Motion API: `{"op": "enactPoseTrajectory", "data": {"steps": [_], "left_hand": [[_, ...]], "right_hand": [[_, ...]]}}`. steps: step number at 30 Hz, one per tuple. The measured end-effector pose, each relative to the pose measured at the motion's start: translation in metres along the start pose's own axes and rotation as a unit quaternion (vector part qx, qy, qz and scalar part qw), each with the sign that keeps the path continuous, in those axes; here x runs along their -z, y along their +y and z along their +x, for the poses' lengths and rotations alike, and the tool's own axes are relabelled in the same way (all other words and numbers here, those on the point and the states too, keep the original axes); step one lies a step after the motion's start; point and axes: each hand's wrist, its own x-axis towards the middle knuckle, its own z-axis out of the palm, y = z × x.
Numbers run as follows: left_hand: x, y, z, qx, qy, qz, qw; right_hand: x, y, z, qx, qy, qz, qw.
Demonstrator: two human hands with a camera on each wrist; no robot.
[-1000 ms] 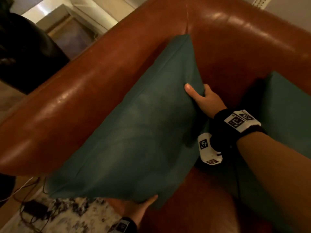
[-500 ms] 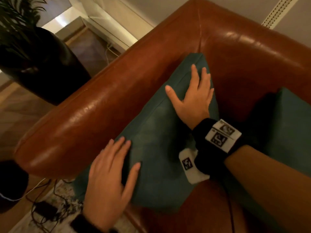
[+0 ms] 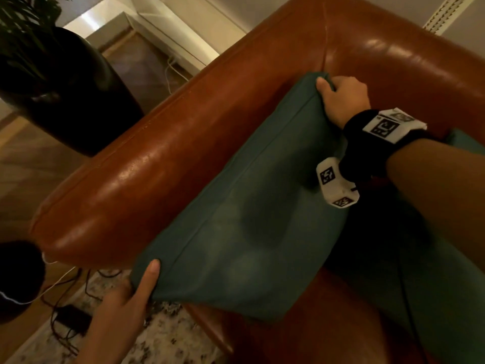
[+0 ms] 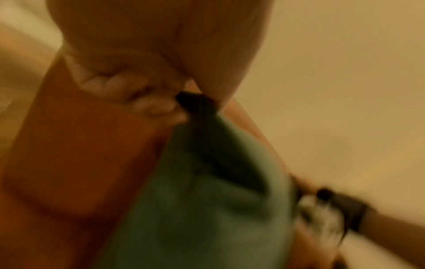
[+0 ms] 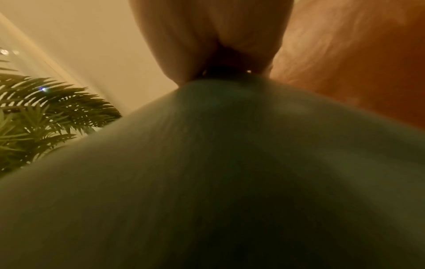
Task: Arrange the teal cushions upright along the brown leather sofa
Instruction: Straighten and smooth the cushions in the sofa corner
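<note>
A teal cushion (image 3: 252,219) leans against the inner side of the brown leather sofa's armrest (image 3: 162,164), in the corner by the backrest. My right hand (image 3: 338,98) grips its far top corner, thumb on the front and fingers behind. My left hand (image 3: 136,287) pinches the near lower corner, thumb lying on the front face. The left wrist view shows the curled fingers (image 4: 147,102) holding the cushion (image 4: 207,209) corner. The right wrist view is filled by the cushion (image 5: 230,163). A second teal cushion (image 3: 425,271) lies on the seat to the right, partly under my right forearm.
A dark round planter (image 3: 68,101) with a palm plant (image 5: 46,112) stands beyond the armrest. Cables and a black power brick (image 3: 73,321) lie on the patterned rug (image 3: 168,337) by the sofa's front corner. A dark round object (image 3: 18,279) sits at the left edge.
Both hands lay flat on the cushion's face half a second ago. Now the right grips the far top corner and the left the near lower corner.
</note>
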Motion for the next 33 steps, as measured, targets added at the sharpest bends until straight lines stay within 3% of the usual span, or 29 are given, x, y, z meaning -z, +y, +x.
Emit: {"op": "enactPoseTrajectory", "data": {"steps": [3, 6, 11, 14, 16, 18, 20, 22, 26, 29, 33], "left_hand": [[0.001, 0.007, -0.001, 0.006, 0.009, -0.156, 0.988], [0.002, 0.003, 0.002, -0.025, 0.013, -0.205, 0.978], [0.001, 0.003, 0.0, -0.021, 0.034, -0.149, 0.988], [0.004, -0.001, -0.003, -0.079, 0.158, 0.016, 0.984], [0.005, 0.01, -0.009, -0.169, 0.205, 0.127, 0.956], [-0.004, 0.022, -0.014, -0.256, 0.205, 0.219, 0.919], [-0.02, 0.037, -0.02, -0.328, 0.171, 0.229, 0.901], [-0.039, 0.05, -0.024, -0.392, 0.124, 0.214, 0.886], [-0.082, 0.053, -0.018, -0.502, 0.015, 0.272, 0.821], [-0.092, 0.041, 0.006, -0.491, -0.005, 0.433, 0.756], [-0.084, 0.02, 0.024, -0.471, 0.007, 0.472, 0.746]], "right_hand": [[-0.001, 0.001, 0.011, -0.01, 0.015, -0.024, 1.0], [-0.003, -0.002, 0.018, -0.002, 0.004, -0.057, 0.998], [0.002, 0.0, 0.004, 0.01, 0.029, -0.033, 0.999], [0.004, 0.007, -0.02, 0.018, 0.033, 0.008, 0.999], [-0.008, 0.001, -0.057, 0.098, 0.073, 0.009, 0.992], [-0.021, -0.01, -0.109, 0.242, 0.081, 0.003, 0.967], [-0.042, -0.015, -0.161, 0.413, 0.003, -0.037, 0.91], [-0.061, -0.013, -0.184, 0.498, -0.051, -0.105, 0.859], [-0.075, 0.0, -0.156, 0.446, -0.05, -0.129, 0.885], [-0.08, 0.002, -0.151, 0.448, -0.029, -0.123, 0.885], [-0.079, -0.002, -0.148, 0.454, 0.012, -0.124, 0.882]]}}
